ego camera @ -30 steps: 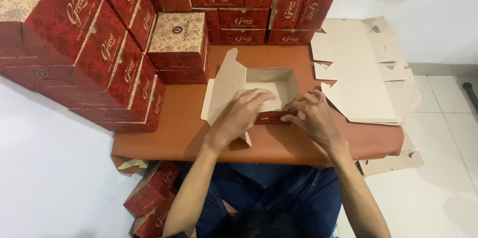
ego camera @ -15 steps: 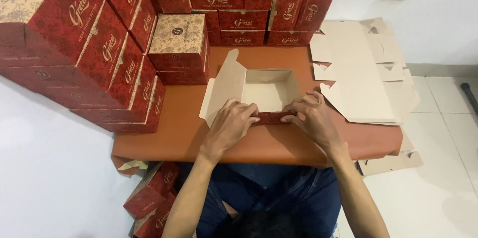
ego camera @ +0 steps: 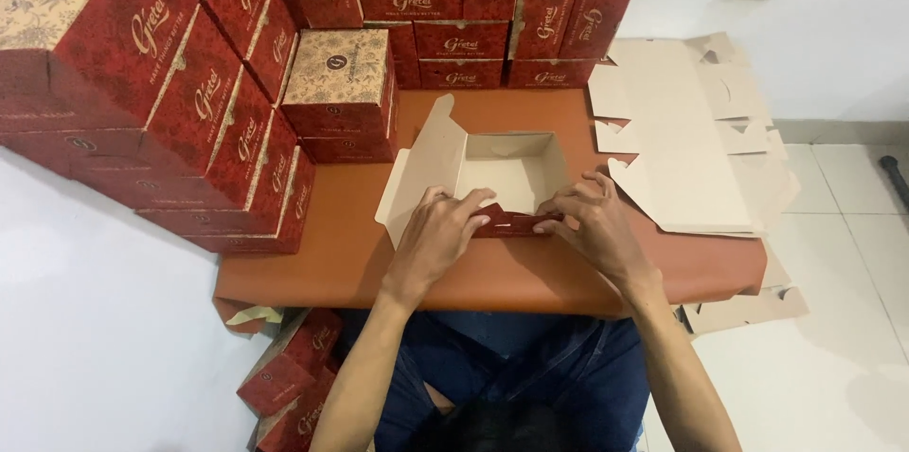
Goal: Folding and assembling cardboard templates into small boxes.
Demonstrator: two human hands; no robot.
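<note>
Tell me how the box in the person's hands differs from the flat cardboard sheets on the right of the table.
The open box is folded up with standing walls and a lid flap; the flat sheets lie unfolded in a stack. Both hands, left and right, grip the box's red front wall; nothing touches the sheets. Both show plain beige cardboard inside.

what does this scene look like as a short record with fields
setting: orange-brown table by a white wall
left hand: pressing the red front wall of the half-folded cardboard box
right hand: pinching the same wall
left and rear: stacked finished red boxes
right: pile of flat beige cardboard blanks
below table: more red boxes on the floor
</note>
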